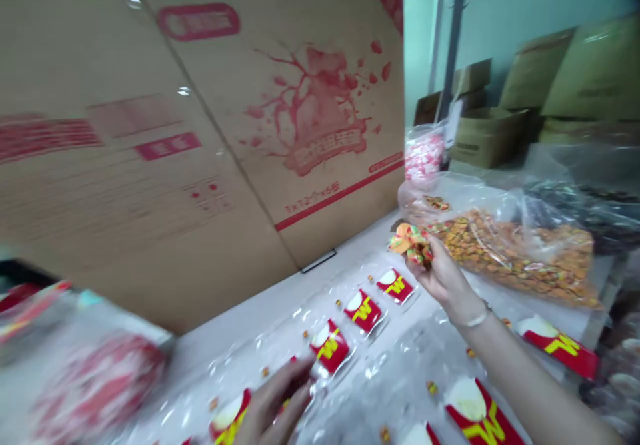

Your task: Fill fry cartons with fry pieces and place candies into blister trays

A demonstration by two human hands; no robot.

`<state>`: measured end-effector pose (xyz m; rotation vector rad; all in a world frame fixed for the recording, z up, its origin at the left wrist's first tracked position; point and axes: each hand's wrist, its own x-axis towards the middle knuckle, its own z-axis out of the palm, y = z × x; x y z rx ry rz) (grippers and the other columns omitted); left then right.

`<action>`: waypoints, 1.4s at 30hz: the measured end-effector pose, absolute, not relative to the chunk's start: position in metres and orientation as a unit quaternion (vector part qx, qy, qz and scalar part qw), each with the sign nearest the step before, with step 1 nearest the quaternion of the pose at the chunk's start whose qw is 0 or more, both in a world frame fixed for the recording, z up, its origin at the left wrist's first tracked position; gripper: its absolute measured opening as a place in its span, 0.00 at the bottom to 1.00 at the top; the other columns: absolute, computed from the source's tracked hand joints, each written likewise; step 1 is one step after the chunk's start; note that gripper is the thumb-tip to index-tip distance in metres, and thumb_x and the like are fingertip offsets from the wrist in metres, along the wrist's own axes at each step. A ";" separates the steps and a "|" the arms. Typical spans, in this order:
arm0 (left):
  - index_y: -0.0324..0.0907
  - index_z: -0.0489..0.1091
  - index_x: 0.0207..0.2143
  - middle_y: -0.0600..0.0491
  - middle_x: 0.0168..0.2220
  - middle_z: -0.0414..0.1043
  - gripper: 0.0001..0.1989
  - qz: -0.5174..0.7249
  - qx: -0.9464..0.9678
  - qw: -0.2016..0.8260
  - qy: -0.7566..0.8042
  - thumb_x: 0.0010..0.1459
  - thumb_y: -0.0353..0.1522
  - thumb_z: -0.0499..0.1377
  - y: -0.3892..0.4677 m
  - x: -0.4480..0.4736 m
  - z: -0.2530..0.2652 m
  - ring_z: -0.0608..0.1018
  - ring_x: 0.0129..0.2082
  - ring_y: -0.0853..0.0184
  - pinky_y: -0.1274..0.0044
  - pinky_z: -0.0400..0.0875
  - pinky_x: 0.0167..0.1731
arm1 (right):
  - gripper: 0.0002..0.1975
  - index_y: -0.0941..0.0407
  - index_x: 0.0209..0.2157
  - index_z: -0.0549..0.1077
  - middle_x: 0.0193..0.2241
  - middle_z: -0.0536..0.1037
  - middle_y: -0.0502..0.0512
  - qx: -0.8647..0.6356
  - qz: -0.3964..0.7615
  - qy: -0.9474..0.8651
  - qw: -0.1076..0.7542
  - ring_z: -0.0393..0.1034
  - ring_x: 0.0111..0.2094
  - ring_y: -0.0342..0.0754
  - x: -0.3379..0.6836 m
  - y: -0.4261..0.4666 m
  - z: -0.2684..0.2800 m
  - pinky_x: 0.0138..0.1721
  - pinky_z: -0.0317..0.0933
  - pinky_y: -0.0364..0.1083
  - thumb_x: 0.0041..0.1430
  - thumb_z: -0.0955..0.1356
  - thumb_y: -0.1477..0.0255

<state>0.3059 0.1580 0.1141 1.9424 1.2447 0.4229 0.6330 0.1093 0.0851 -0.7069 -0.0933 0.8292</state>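
Note:
My right hand (443, 275) is raised over the far end of a clear plastic blister tray. It is closed on a handful of small toy pieces (413, 243) coloured orange, green and red, which look like miniature burgers. My left hand (277, 405) is low over the near part of the tray, its blurred fingers bent and apart. Close to its fingertips sits a red fries box (330, 346) with a yellow letter mark. More red boxes (364, 310) lie in a row in the tray, each with a tiny burger-like piece (339, 303) beside it.
A tall cardboard carton (210, 185) with red print walls off the table's far side. At right lies a clear bag of small orange pieces (530, 251). A red-and-white bag (424, 155) stands behind it; another blurred red-and-white bundle (105, 385) is at left. Cartons (493, 138) are stacked behind.

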 end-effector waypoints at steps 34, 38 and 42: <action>0.39 0.63 0.32 0.55 0.26 0.69 0.07 0.422 0.521 0.292 0.682 0.51 0.33 0.57 0.225 -0.109 0.026 0.72 0.27 0.72 0.80 0.65 0.28 | 0.15 0.57 0.30 0.72 0.23 0.74 0.46 -0.358 0.749 0.091 0.550 0.63 0.19 0.38 0.157 0.069 0.024 0.14 0.59 0.37 0.38 0.77 0.69; 0.39 0.66 0.30 0.55 0.23 0.69 0.06 0.358 0.535 0.232 0.729 0.48 0.31 0.59 0.262 -0.137 0.006 0.72 0.27 0.69 0.77 0.64 0.33 | 0.15 0.56 0.28 0.72 0.22 0.74 0.45 -0.375 0.753 0.082 0.534 0.64 0.20 0.39 0.153 0.075 0.026 0.13 0.58 0.36 0.37 0.77 0.69; 0.41 0.69 0.26 0.55 0.26 0.70 0.03 0.288 0.563 0.181 0.753 0.49 0.31 0.60 0.271 -0.137 -0.006 0.72 0.31 0.67 0.72 0.61 0.40 | 0.16 0.56 0.27 0.72 0.21 0.73 0.45 -0.391 0.756 0.067 0.521 0.63 0.19 0.39 0.150 0.081 0.026 0.13 0.57 0.36 0.35 0.78 0.68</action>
